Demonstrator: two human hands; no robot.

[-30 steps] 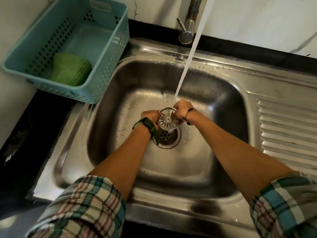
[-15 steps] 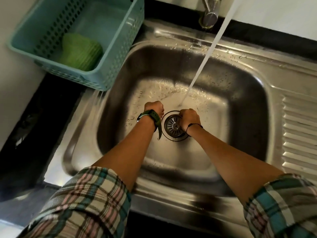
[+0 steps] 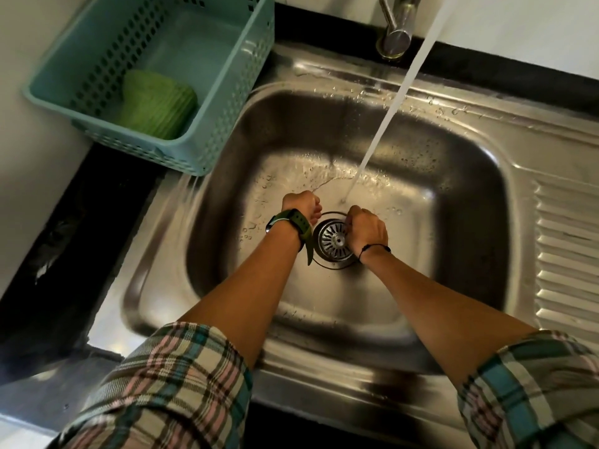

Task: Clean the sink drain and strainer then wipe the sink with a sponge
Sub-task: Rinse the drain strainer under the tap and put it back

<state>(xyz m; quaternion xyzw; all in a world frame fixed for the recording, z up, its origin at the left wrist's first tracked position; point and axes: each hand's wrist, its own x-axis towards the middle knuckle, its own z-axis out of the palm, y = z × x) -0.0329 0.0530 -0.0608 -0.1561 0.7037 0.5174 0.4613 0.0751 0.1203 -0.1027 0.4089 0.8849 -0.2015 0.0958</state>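
The round slotted steel strainer point(image 3: 334, 241) sits flat in the drain opening at the middle of the stainless steel sink basin point(image 3: 453, 222), between the two hands. The right hand point(image 3: 368, 233) is at the strainer's right edge with its fingers curled downward, knuckles up; whether the fingertips actually pinch the rim cannot be told, since the back of the hand hides them. The left hand point(image 3: 301, 205) is just beside the strainer's upper left edge, fingers curled into a loose fist with nothing visible in it, a dark green wristwatch point(image 3: 293, 222) on its wrist. Just beyond the right knuckles, a stream of water point(image 3: 389, 111) lands on the basin floor, falling from the steel faucet point(image 3: 393, 34) at the back rim. Far to the left of the fingers, a teal perforated plastic basket point(image 3: 207, 124) stands on the black counter, holding a green ribbed scrubber point(image 3: 158, 105).
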